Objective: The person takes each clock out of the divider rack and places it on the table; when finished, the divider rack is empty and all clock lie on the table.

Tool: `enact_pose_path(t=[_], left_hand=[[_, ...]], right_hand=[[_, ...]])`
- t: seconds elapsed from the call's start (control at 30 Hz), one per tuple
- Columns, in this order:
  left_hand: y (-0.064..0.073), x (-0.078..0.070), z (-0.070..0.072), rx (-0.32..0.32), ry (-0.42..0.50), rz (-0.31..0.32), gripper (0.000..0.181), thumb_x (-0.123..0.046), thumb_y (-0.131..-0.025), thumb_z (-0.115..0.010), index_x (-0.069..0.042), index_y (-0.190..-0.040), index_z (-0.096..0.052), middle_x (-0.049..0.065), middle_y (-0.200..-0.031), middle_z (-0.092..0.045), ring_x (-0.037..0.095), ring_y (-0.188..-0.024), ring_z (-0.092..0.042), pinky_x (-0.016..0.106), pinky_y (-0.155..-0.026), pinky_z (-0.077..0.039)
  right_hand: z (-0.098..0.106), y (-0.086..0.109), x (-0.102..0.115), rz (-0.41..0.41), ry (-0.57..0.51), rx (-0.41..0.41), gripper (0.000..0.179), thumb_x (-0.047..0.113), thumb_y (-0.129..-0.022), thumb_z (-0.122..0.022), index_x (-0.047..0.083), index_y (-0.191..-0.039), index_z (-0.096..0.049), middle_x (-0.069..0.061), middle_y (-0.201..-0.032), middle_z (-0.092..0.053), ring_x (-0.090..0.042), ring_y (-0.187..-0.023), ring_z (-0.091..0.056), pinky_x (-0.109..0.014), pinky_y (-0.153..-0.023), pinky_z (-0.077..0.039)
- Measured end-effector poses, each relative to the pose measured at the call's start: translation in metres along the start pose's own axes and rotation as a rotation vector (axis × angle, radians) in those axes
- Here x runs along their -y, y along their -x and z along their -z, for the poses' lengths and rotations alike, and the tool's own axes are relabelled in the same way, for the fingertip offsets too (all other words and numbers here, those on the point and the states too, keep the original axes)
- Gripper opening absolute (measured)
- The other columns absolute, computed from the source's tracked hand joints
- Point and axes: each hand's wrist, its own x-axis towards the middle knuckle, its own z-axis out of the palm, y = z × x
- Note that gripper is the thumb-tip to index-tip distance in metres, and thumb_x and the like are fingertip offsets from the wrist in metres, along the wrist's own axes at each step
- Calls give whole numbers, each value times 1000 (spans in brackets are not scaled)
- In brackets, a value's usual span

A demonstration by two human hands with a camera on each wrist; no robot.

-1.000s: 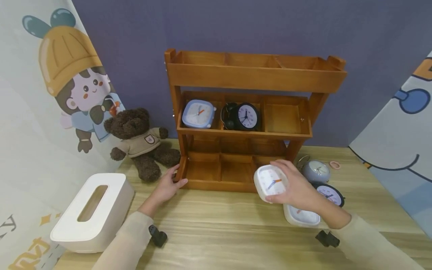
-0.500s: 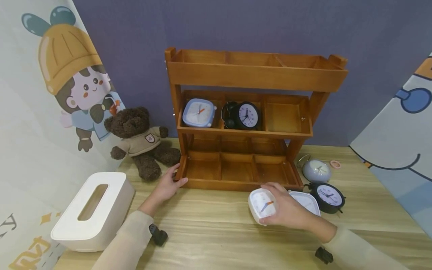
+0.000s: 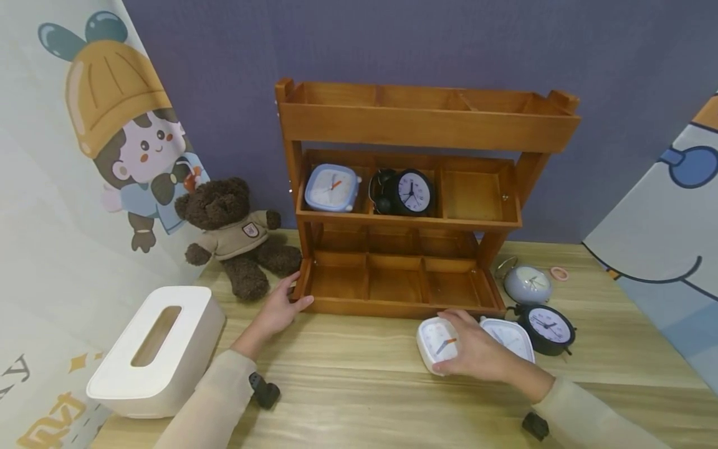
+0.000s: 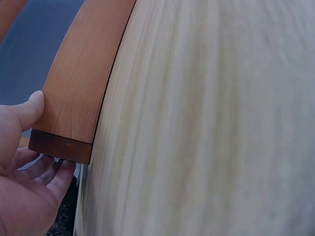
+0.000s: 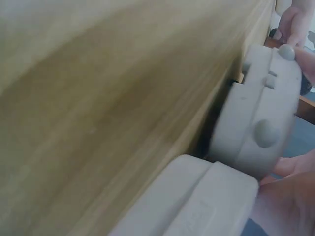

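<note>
My right hand point(image 3: 473, 348) grips a small white alarm clock point(image 3: 437, 345) by its edges, close above or on the wooden table. The clock's face points up and toward me, with an orange hand showing. In the right wrist view its white side point(image 5: 253, 113) shows round knobs; whether it touches the table I cannot tell. Behind my right hand lies a second white clock point(image 3: 512, 335), partly covered. My left hand point(image 3: 277, 307) holds the lower left corner of the brown wooden shelf point(image 3: 392, 308). In the left wrist view, thumb and fingers lie around the board's end point(image 4: 61, 146).
On the shelf's middle tier sit a blue-rimmed clock point(image 3: 332, 188) and a black twin-bell clock point(image 3: 412, 192). Right of the shelf are a grey clock point(image 3: 527, 285), a black clock point(image 3: 550, 329) and a pink ring point(image 3: 559, 274). A teddy bear point(image 3: 235, 237) and white tissue box point(image 3: 157, 352) stand left.
My right hand has brought the white clock down and toward me, away from the lower tier's right compartment; lately it has barely moved. The left hand stays on the shelf corner.
</note>
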Motion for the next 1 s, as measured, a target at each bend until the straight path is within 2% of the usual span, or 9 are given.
enact_pose_path(t=[0.33, 0.47, 0.67, 1.0], left_hand=[[0, -1, 0, -2, 22, -13, 71, -15, -96, -64, 0, -153, -25, 26, -152, -24, 46, -133, -34, 51, -93, -47], [1, 0, 0, -1, 17, -12, 71, -15, -96, -65, 1, -153, -25, 27, -152, -25, 46, -132, -35, 51, -91, -48], [1, 1, -1, -4, 15, -14, 70, -15, -96, -65, 1, -152, -25, 27, -152, -25, 46, -133, -34, 53, -97, -44], [2, -1, -1, -8, 12, -21, 70, -15, -96, -65, 2, -152, -26, 28, -152, -25, 47, -133, -34, 55, -98, -42]], right_hand=[[5, 0, 0, -21, 35, 15, 106, 56, -63, -85, -4, -140, -44, -24, -141, -40, -44, -127, -40, -59, -97, -41], [4, 1, 2, -18, 27, 9, 105, 53, -64, -86, -6, -140, -44, -25, -141, -38, -44, -126, -41, -58, -96, -41], [4, 2, 3, -13, 38, 14, 105, 54, -67, -85, -10, -140, -43, -25, -140, -35, -43, -125, -42, -56, -96, -43], [11, 4, 6, 20, 50, 28, 103, 56, -71, -81, -10, -140, -43, -25, -139, -37, -43, -127, -40, -56, -97, -41]])
